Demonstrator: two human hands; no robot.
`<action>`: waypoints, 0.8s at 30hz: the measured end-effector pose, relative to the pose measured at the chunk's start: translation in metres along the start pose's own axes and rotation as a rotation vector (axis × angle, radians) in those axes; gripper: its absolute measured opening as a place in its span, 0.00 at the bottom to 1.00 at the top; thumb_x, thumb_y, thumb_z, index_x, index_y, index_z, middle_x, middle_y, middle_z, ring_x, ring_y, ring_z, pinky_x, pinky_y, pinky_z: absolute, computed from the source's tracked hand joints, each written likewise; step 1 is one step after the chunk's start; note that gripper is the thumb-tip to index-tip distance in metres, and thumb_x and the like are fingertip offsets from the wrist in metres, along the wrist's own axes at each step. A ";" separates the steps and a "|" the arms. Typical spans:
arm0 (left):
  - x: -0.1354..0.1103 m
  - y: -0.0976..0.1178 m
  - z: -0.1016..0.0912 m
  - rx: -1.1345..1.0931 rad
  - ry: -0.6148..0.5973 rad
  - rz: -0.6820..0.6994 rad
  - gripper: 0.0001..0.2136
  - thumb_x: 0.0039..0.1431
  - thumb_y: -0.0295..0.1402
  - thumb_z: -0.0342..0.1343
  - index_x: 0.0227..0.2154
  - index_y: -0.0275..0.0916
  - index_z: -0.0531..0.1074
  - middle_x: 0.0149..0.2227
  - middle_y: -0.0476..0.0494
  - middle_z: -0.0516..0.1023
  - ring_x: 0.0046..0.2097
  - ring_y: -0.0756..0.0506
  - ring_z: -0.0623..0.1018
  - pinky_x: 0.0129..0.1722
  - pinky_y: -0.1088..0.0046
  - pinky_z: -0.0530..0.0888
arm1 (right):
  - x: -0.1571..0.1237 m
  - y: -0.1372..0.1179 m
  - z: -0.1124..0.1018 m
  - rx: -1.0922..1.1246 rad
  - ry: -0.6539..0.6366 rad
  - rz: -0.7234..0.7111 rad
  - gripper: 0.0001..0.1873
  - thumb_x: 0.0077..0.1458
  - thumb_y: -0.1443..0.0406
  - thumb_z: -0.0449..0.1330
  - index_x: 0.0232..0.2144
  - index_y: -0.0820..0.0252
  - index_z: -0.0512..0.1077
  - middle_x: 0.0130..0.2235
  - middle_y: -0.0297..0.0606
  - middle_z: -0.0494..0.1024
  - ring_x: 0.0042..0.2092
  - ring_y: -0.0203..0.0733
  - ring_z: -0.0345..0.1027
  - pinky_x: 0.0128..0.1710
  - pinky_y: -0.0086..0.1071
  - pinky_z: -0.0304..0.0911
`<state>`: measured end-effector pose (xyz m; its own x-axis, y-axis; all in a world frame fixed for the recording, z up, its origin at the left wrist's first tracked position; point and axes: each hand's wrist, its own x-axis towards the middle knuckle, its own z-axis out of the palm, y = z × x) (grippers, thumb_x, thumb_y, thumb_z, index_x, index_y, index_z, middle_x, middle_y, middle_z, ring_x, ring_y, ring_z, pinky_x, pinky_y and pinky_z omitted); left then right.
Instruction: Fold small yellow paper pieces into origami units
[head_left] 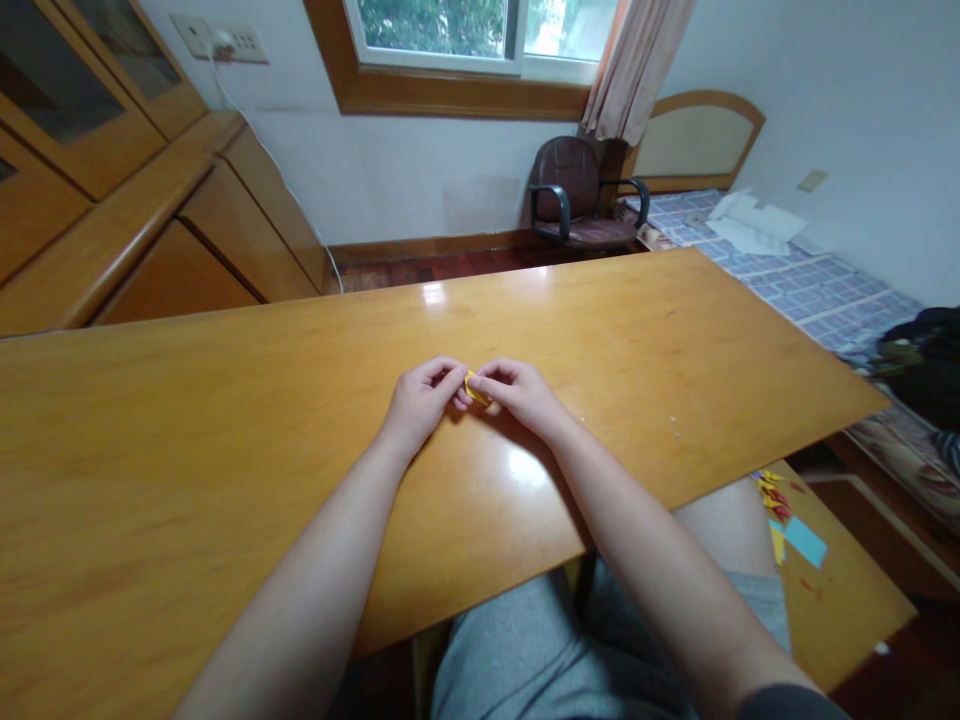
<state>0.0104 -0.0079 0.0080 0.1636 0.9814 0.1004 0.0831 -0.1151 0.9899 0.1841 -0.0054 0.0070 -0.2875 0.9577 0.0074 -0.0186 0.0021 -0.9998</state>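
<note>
Between my two hands is a small piece of folded yellow paper (478, 391), held just above the wooden table (225, 430). My left hand (427, 395) pinches its left side between thumb and fingers. From the other side, my right hand (517, 392) grips it with the thumb on top. Fingers cover much of the paper, so its full shape is hidden.
Right of my leg, a lower wooden surface (847, 590) bears small yellow and red folded pieces (774, 500) and a light blue paper sheet (806, 542). A brown armchair (568, 185), a bed (810, 285) and wooden cabinets (247, 220) stand beyond the table.
</note>
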 end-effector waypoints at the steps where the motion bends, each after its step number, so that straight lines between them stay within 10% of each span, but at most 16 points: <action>1: 0.000 0.000 0.000 0.019 0.005 0.008 0.12 0.59 0.41 0.58 0.28 0.37 0.74 0.22 0.49 0.76 0.24 0.50 0.75 0.27 0.76 0.74 | 0.000 -0.001 0.000 -0.006 -0.011 0.008 0.20 0.46 0.51 0.68 0.28 0.62 0.74 0.27 0.33 0.75 0.30 0.34 0.65 0.33 0.30 0.60; 24: -0.001 0.002 -0.001 -0.008 0.050 -0.061 0.12 0.53 0.42 0.63 0.27 0.37 0.76 0.20 0.51 0.72 0.22 0.52 0.70 0.21 0.78 0.66 | -0.001 -0.001 0.001 -0.044 0.010 0.046 0.20 0.45 0.50 0.68 0.28 0.63 0.76 0.27 0.33 0.74 0.28 0.33 0.64 0.29 0.27 0.60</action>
<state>0.0094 -0.0093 0.0099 0.1093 0.9930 0.0450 0.0837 -0.0543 0.9950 0.1832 -0.0072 0.0082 -0.2780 0.9598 -0.0385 0.0368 -0.0294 -0.9989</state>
